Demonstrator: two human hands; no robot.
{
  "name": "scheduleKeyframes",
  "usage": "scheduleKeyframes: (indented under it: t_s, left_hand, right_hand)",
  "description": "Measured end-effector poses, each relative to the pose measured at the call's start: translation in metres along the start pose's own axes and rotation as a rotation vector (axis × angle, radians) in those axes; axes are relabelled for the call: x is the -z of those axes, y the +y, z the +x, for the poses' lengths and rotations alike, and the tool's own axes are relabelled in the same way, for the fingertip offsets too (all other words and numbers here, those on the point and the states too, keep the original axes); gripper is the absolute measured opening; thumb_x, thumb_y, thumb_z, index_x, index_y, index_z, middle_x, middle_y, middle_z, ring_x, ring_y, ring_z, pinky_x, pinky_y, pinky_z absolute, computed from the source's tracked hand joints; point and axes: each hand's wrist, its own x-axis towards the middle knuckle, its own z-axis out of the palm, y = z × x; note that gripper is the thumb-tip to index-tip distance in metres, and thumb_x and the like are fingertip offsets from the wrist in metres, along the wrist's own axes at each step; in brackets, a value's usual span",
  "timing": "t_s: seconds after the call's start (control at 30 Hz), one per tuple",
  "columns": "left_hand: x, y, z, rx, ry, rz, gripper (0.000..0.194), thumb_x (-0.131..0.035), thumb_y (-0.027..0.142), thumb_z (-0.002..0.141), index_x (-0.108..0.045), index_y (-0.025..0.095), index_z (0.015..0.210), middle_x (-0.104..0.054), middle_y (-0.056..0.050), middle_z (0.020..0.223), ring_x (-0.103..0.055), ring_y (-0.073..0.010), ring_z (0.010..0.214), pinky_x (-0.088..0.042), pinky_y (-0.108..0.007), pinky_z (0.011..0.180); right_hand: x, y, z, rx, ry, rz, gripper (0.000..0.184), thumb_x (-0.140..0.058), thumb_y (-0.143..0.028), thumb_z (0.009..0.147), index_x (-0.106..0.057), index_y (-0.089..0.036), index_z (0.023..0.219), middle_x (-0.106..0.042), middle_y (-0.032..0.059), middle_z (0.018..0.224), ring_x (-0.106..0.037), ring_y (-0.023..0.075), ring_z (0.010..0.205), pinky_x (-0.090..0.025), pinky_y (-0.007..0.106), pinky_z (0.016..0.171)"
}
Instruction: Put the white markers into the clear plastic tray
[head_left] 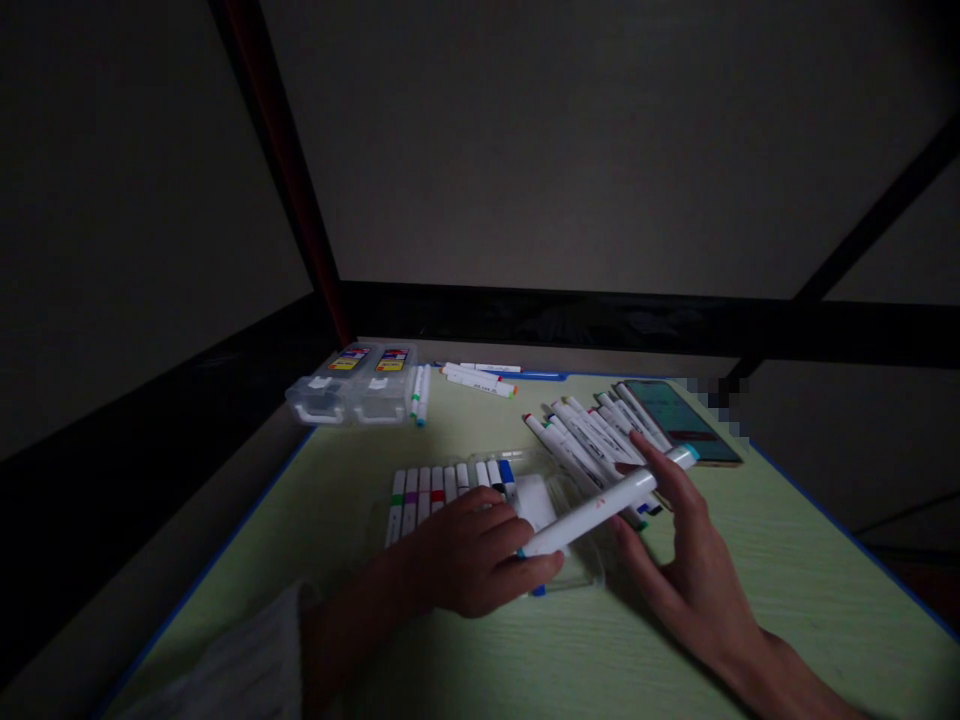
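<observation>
Clock directions are taken from the held marker. A white, barrel-shaped marker with teal ends (592, 512) is raised above the pale green wood-grain tabletop (315, 560), axis tilted from 8 to 2 o'clock. Left hand (480, 555), at 8 o'clock: thumb and curled fingers pinch the lower end. Right hand (694, 570), at 4 o'clock: thumb and fingers pinch the barrel near the upper teal end. At 9 o'clock: open clear plastic case (596, 575), containing a row of white markers with coloured bands (411, 500), partly hidden by the left hand. At 12: pile of loose white markers (577, 445). At 1, beside the pile: flat rectangular phone with lit screen (667, 415). At 10, farther off: closed clear plastic cases (382, 395).
</observation>
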Motion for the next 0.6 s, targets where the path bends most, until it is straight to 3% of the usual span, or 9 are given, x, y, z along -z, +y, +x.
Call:
scheduleKeyframes:
  t_s: [0.27, 0.6]
  left_hand:
    - [-0.006, -0.009, -0.004, 0.078, 0.110, 0.038, 0.030, -0.051, 0.013, 0.082, -0.046, 0.011, 0.112, -0.061, 0.000, 0.071, -0.052, -0.0102, 0.062, -0.040, -0.026, 0.062]
    - [-0.018, -0.012, -0.009, 0.273, 0.016, 0.084, 0.023, -0.043, 0.016, 0.086, -0.050, 0.009, 0.107, -0.064, -0.005, 0.081, -0.056, -0.0142, 0.075, -0.042, -0.029, 0.069]
  right_hand:
    - [0.001, 0.000, -0.002, 0.006, 0.037, -0.013, 0.060, -0.047, -0.018, 0.082, -0.022, -0.020, 0.136, -0.033, 0.0127, 0.137, -0.038, 0.0284, 0.121, -0.042, 0.048, 0.091]
    - [0.000, 0.001, -0.004, 0.079, 0.035, 0.025, 0.058, -0.048, -0.013, 0.081, -0.025, -0.021, 0.133, -0.033, 0.0129, 0.136, -0.036, 0.0286, 0.122, -0.039, 0.049, 0.092]
